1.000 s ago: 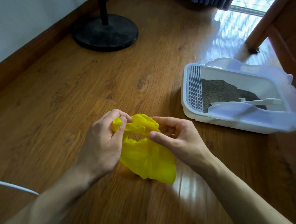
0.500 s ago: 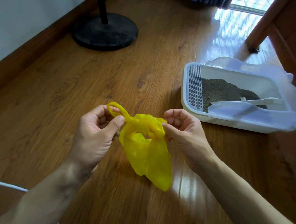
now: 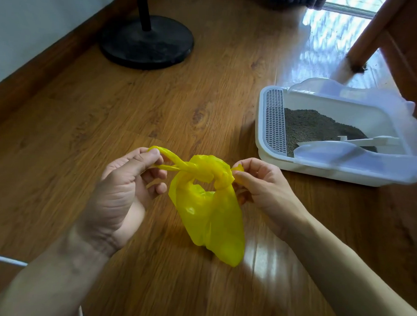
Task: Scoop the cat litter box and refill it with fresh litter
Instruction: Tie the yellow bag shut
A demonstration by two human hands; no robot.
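Yellow bag [image 3: 211, 216] knotted, hanging mid-air — white litter box [image 3: 323, 168] holds grey litter [image 3: 310, 127].

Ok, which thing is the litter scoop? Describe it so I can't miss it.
Find the white litter box on the wooden floor, at right. Inside, on the dark litter, lies the scoop: a pale flat plastic tool, its long handle pointing right, partly behind the translucent rim guard.
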